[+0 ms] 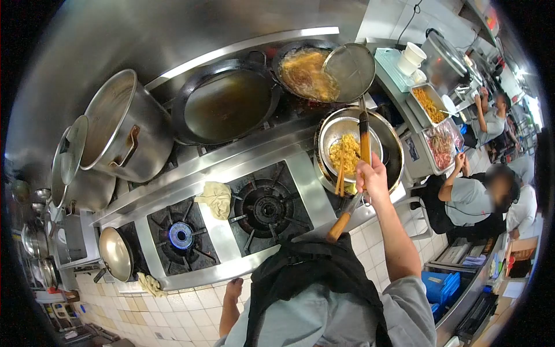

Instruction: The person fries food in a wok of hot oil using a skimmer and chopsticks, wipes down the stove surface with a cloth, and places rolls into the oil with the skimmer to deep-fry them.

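My right hand (373, 178) is closed around the wooden handle of a round mesh strainer (350, 72). The strainer lies partly over a wok of bubbling oil (306, 72) at the back. Below the handle, a metal colander (329, 134) holds yellow fried pieces (344, 149), with wooden chopsticks (340, 168) resting in it. The colander sits in a larger round pan (392, 151). My left hand (233, 289) hangs low beside my body, in front of the stove, its fingers curled and nothing visible in them.
A wok of dark oil (231, 104) and large pots (130, 133) stand at the back left. One burner (181, 235) shows a blue flame. A cloth (215, 200) lies between burners. People (474, 196) work at the right, near food trays (442, 144).
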Demonstrator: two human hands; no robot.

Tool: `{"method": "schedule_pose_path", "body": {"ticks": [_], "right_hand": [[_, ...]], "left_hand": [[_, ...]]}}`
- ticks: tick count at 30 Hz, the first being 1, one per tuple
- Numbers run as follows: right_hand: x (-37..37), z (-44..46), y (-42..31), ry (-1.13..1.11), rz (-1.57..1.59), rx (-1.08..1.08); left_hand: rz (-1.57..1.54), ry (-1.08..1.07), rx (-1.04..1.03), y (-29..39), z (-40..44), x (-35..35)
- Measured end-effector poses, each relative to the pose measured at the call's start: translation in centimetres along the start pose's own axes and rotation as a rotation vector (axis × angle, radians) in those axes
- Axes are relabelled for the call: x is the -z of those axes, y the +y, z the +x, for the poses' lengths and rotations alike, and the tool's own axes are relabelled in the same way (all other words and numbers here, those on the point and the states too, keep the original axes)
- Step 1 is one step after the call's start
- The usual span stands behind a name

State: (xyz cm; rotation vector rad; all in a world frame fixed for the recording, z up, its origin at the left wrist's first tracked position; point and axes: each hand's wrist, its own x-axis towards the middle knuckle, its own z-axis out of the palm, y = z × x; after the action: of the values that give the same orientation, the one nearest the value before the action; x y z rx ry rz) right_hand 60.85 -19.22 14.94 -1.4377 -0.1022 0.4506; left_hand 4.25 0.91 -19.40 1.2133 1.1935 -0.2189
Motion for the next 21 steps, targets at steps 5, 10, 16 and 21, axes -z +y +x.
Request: {"method": "schedule_pose_path", "body": {"ticks": [5, 10, 16, 21], "right_hand": [[-1.0, -0.5, -0.2, -0.031, 0.044, -0.026], [-1.6, -0.9, -0.9, -0.032, 0.050, -0.015], [-1.5, -1.0, -1.3, -0.018, 0.034, 0.008], [-0.6, -1.1, -0.6, -0.046, 0.021, 0.014]], "left_hand": [[-0.031, 0.028, 0.098, 0.7, -0.9, -0.4], [0.089, 0.070, 0.019, 0.4, -0.9, -0.1], [-0.020, 0.089, 0.157, -0.3, 0.1, -0.4], [-0.007, 0.104, 0.129, -1.6, 1.5, -0.5]]}}
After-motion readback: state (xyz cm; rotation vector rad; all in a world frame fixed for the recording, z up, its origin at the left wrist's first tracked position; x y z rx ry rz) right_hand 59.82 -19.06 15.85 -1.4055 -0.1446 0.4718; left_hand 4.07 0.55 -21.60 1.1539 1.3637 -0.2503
